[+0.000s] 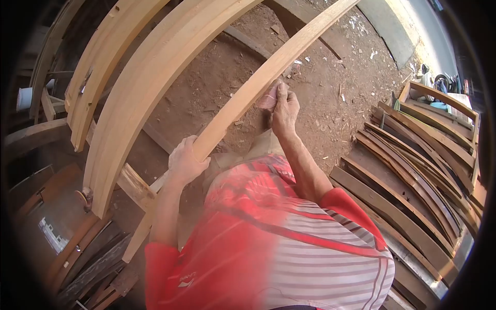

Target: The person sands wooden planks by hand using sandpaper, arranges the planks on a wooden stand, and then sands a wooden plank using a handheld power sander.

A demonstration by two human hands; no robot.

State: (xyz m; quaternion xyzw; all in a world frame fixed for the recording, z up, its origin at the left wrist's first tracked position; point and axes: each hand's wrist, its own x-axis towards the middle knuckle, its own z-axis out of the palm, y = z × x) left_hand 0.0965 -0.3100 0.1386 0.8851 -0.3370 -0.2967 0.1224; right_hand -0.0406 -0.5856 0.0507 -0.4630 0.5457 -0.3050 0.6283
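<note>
We held a long, pale, straight-grained wooden strip (253,85) diagonally above the brown dirt ground (320,116), its near end close to our body and its far end running out of view at the top. Our left hand (187,161) was closed around the near end of the strip, thumb on the right long edge and fingers on the left. Our right hand (285,111) pinched a pinkish, flexible folded piece (267,99) between thumb and fingers, at the right long edge of the strip, partway along the visible length; we could not tell whether the piece pressed on the wood. To the left of the strip, a broad, pale, curved wooden plank (135,98) stood apart from it, its lower end near a rough wooden support (135,187). A narrower pale curved timber (98,77) lay beyond the left edge of that plank. On the right side of the ground, a stack of dark brown curved boards (408,181) extended toward the lower right. Pale wood chips were scattered over the ground between the strip and the stack.
</note>
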